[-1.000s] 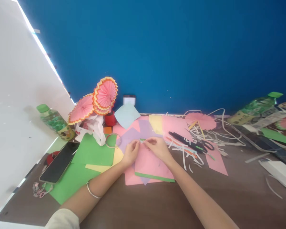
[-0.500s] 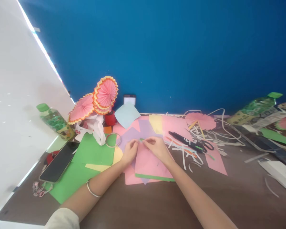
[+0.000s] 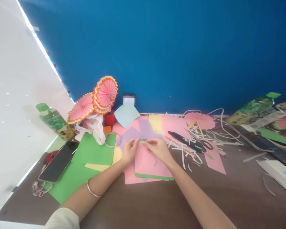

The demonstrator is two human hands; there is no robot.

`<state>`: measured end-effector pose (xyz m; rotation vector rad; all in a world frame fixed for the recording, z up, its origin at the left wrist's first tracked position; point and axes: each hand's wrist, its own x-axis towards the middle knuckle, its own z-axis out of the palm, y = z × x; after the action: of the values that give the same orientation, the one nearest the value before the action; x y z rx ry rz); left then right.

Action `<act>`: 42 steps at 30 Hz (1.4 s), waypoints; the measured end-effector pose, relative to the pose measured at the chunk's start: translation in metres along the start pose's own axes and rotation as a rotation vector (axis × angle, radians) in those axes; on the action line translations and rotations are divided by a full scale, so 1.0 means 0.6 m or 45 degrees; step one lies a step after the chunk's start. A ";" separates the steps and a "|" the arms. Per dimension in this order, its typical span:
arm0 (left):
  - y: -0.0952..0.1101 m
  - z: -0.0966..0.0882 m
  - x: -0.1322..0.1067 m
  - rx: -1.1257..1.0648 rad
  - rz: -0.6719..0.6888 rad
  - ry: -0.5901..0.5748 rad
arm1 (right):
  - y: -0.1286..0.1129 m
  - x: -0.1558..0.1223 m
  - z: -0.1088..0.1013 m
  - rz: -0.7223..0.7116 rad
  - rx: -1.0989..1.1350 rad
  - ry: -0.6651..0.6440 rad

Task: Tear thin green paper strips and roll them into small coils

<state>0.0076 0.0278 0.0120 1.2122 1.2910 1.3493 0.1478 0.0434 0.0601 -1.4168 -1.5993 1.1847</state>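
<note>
A pink sheet of paper (image 3: 147, 163) with green bands along its near and far edges lies in front of me on other coloured sheets. My left hand (image 3: 130, 150) is closed in a pinch at the sheet's far left corner. Close beside it, my right hand (image 3: 158, 149) pinches at the far edge, thumb and forefinger together. A thin pale strip (image 3: 155, 163) curls below the right hand over the pink sheet; its upper end is hidden by the fingers. Purple paper (image 3: 143, 126) and more pink paper show around and beneath.
Left: green paper (image 3: 92, 151), a phone (image 3: 58, 162), a bottle (image 3: 54, 122), a tape roll (image 3: 113, 146) and pleated paper fans (image 3: 107, 95). Right: a black pen-like tool (image 3: 181, 140), scissors (image 3: 207, 145), paper scraps (image 3: 184, 159), a cable (image 3: 225, 127) and another bottle (image 3: 255, 108).
My right hand has shifted slightly right along the far edge, and the gap between the hands is a little wider. More of the thin curled strip shows below it.
</note>
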 end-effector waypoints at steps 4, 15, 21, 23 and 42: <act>0.002 0.001 -0.001 -0.025 0.020 0.000 | -0.012 0.001 -0.005 0.052 0.024 -0.024; 0.002 0.000 -0.002 -0.056 0.035 0.047 | -0.030 0.002 -0.006 0.144 0.100 -0.033; 0.000 0.001 0.000 -0.085 -0.022 0.051 | -0.024 0.011 -0.005 0.147 0.086 -0.021; 0.000 0.001 0.000 -0.096 -0.048 0.052 | -0.024 0.013 -0.005 0.146 0.076 -0.027; 0.006 -0.003 0.002 -0.377 -0.266 0.016 | -0.004 0.018 0.010 -0.008 -0.033 0.009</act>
<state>0.0056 0.0285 0.0157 0.8437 1.1433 1.3405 0.1393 0.0528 0.0595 -1.4296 -1.6188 1.1581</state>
